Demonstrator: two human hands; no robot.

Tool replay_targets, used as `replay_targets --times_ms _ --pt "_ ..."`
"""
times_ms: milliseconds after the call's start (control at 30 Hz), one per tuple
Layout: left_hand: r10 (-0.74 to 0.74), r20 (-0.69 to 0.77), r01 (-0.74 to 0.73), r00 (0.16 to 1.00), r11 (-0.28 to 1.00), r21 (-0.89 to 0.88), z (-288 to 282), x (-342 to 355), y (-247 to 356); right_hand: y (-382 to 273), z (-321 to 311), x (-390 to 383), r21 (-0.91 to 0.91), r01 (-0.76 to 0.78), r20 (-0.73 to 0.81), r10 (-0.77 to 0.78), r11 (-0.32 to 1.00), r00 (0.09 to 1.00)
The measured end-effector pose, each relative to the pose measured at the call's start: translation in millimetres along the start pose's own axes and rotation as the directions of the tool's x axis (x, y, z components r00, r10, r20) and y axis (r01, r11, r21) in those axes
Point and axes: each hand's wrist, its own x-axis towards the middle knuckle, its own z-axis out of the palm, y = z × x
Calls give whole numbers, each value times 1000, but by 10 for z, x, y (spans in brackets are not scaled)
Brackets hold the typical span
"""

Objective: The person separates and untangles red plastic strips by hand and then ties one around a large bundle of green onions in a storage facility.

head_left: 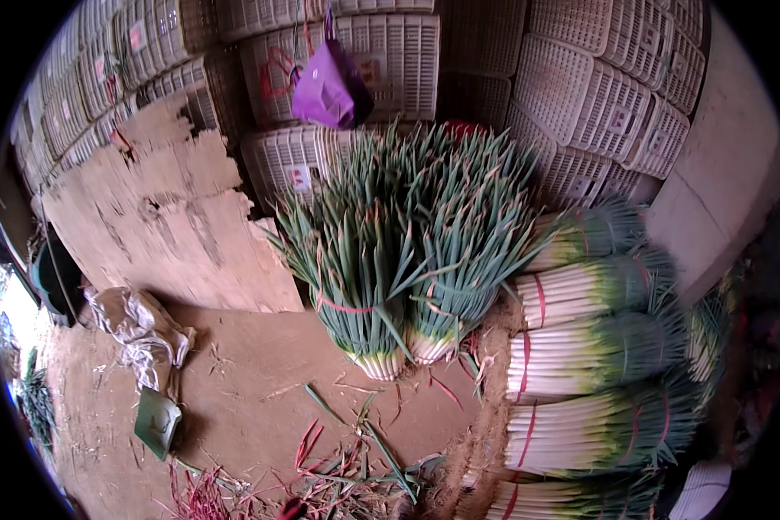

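Neither of my hands shows in the head view. Two bundles of green onions stand upright against the crates, a left bundle (364, 286) with a red band round it and a right bundle (451, 295) beside it. To their right, several more bundles lie on their sides in a row, white stems toward the left and green tops toward the right; one is a banded bundle (572, 355) in the middle of the row. Loose red ties (204, 498) lie in a heap at the lower edge, among scattered green leaves (388, 459).
Stacked pale plastic crates (399, 65) line the back, with a purple bag (331, 87) hanging on them. A torn wooden board (173, 225) leans at the left. Nearby lie a crumpled whitish sack (143, 329) and a green scrap (158, 423). A pale pillar (719, 165) stands at the right.
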Motion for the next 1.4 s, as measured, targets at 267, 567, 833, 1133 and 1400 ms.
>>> replay_targets --times_ms 267,567,833,1133,1400 --pt "196 -124 -185 973 978 98 1396 365 2255 -1084 -2002 730 -87 72 -631 -111 994 768" --pt "505 5 -496 863 845 200 2203 2133 3952 -2826 -3322 1941 249 404 -526 -227 880 820" --pt "690 136 -702 710 681 210 2474 3580 4782 -4139 -4071 2533 -372 518 -491 -637 770 594" --pt "759 129 -737 638 555 385 3418 3218 5556 -5106 -4336 3069 90 659 -257 -621 747 740" --pt "834 178 -714 522 313 627 3749 2856 5318 -4421 -4270 3168 -90 768 -194 -768 634 610"
